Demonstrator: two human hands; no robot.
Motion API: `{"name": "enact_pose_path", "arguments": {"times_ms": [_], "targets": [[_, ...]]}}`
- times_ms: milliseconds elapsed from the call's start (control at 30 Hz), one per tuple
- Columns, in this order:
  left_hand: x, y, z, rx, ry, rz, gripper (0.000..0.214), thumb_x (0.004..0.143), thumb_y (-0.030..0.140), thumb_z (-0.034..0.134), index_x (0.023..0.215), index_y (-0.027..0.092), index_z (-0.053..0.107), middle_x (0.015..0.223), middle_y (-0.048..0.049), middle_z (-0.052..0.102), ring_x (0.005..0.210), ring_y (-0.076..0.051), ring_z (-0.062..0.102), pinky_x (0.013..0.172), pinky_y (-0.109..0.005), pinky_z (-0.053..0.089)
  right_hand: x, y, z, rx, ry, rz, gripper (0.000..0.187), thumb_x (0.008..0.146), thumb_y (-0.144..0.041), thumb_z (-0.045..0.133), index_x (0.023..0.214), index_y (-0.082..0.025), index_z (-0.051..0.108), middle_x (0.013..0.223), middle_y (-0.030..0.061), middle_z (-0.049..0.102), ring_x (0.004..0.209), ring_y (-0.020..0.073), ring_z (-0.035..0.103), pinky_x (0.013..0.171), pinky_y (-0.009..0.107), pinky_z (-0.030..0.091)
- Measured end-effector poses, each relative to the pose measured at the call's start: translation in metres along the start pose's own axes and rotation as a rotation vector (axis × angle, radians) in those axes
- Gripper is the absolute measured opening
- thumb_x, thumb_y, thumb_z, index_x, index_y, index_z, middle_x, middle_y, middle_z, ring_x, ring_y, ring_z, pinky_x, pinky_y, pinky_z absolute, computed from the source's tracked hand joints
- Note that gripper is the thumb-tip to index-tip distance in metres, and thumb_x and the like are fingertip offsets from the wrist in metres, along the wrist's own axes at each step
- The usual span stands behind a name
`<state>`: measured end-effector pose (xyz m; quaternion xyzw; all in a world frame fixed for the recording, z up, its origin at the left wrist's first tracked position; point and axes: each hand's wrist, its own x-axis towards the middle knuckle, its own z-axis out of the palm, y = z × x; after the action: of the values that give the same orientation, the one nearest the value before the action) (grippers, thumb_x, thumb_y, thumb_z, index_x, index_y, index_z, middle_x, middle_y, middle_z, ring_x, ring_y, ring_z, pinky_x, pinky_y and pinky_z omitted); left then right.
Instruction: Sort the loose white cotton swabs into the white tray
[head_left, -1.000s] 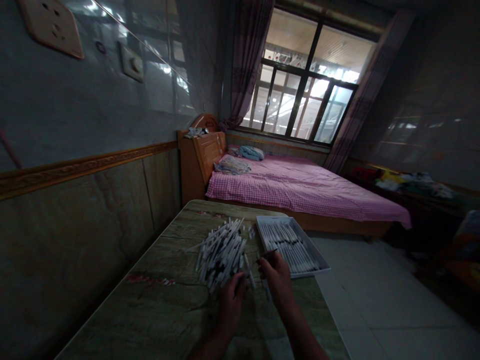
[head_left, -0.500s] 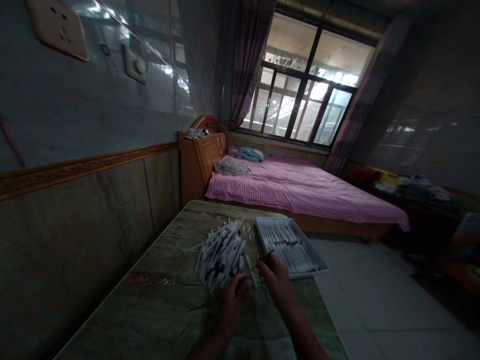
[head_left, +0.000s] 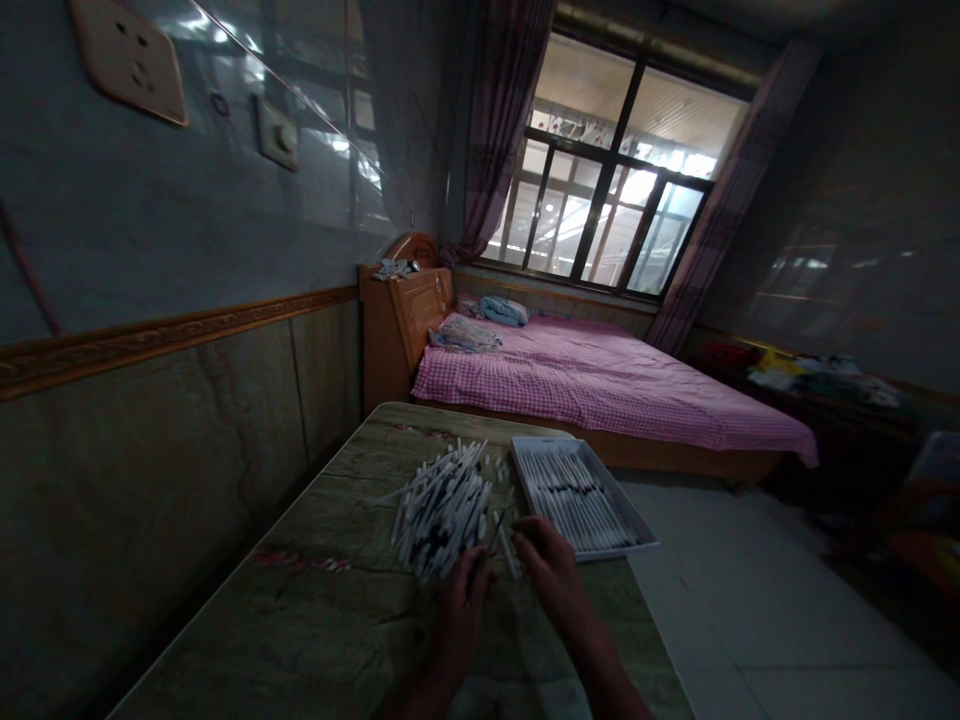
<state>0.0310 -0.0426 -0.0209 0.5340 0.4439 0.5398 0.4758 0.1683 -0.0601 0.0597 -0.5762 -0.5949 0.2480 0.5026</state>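
We see the left hand [head_left: 461, 620] nearest, fingers curled narrow against the front edge of a loose pile of white sticks [head_left: 442, 510]. A thin dark rod [head_left: 495, 535] rises by those fingers; we can't tell if it's held. The right hand [head_left: 551, 580] sits just right of it, fingers curled, beside a loose white stick [head_left: 508, 548]; we can't tell if it holds anything. The pile lies on a marbled green bench [head_left: 330, 510], just left of a white tray [head_left: 634, 540] with sticks lined up inside. Past the bench we have a bed [head_left: 600, 390] with a pink check sheet and a wooden headboard [head_left: 405, 300]. White floor tiles [head_left: 750, 590] run along the right. Further back is a window [head_left: 607, 165] with curtains [head_left: 499, 120], and a wall socket plate [head_left: 127, 60] at upper left.
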Motion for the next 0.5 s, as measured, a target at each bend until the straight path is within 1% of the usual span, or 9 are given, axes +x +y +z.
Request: {"name": "enact_pose_path", "arguments": {"times_ms": [67,133,233,300,333,400,500], "targets": [[0.001,0.000,-0.001,-0.021,0.016,-0.015,0.049,0.081,0.062,0.053,0.096,0.019,0.071,0.074,-0.0061,0.072,0.064,-0.023,0.066,0.062,-0.034,0.054,-0.003,0.012,0.002,-0.087,0.056,0.021,0.022,0.085,-0.033,0.051,0.091,-0.019,0.066,0.086,0.0058,0.070,0.083,0.0210,0.065,0.076,0.030,0.049],[0.002,0.000,-0.001,-0.041,0.018,-0.027,0.050,0.080,0.063,0.054,0.096,0.019,0.070,0.073,-0.0055,0.072,0.064,-0.022,0.066,0.062,-0.033,0.054,-0.009,0.025,0.006,-0.226,0.085,0.013,0.023,0.081,-0.025,0.050,0.095,-0.018,0.067,0.093,0.0082,0.070,0.089,0.0225,0.065,0.081,0.032,0.050],[0.002,0.000,0.000,-0.066,0.033,-0.015,0.049,0.081,0.063,0.055,0.095,0.019,0.070,0.073,-0.0054,0.072,0.065,-0.021,0.066,0.063,-0.032,0.055,-0.022,0.038,0.014,-0.452,0.048,-0.038,0.038,0.076,-0.013,0.049,0.109,-0.019,0.067,0.111,0.0100,0.068,0.104,0.0241,0.062,0.091,0.034,0.047],[0.001,0.000,0.000,-0.065,0.034,0.000,0.047,0.082,0.061,0.055,0.095,0.018,0.069,0.073,-0.0053,0.072,0.065,-0.021,0.066,0.063,-0.032,0.055,-0.030,0.041,0.021,-0.582,0.021,-0.048,0.044,0.076,-0.009,0.050,0.115,-0.019,0.067,0.120,0.0109,0.065,0.113,0.0255,0.058,0.097,0.036,0.044],[0.001,-0.001,0.000,-0.060,0.032,0.005,0.046,0.082,0.060,0.055,0.095,0.018,0.069,0.073,-0.0054,0.072,0.065,-0.021,0.067,0.063,-0.033,0.055,-0.033,0.041,0.024,-0.632,0.008,-0.044,0.044,0.077,-0.008,0.050,0.116,-0.019,0.067,0.122,0.0112,0.065,0.115,0.0260,0.057,0.099,0.036,0.043],[0.001,-0.002,0.000,-0.048,0.026,0.005,0.045,0.082,0.058,0.055,0.097,0.018,0.069,0.077,-0.0068,0.074,0.069,-0.022,0.068,0.066,-0.034,0.056,-0.038,0.042,0.031,-0.689,-0.018,-0.037,0.039,0.080,-0.010,0.053,0.114,-0.020,0.068,0.121,0.0112,0.066,0.115,0.0262,0.057,0.099,0.037,0.043],[0.002,-0.006,-0.001,-0.024,0.006,-0.004,0.044,0.083,0.056,0.055,0.099,0.018,0.069,0.091,-0.0098,0.076,0.081,-0.025,0.071,0.074,-0.037,0.057,-0.040,0.042,0.040,-0.641,-0.086,-0.098,0.029,0.085,-0.017,0.055,0.110,-0.023,0.070,0.119,0.0088,0.067,0.110,0.0238,0.060,0.096,0.035,0.045]]}}
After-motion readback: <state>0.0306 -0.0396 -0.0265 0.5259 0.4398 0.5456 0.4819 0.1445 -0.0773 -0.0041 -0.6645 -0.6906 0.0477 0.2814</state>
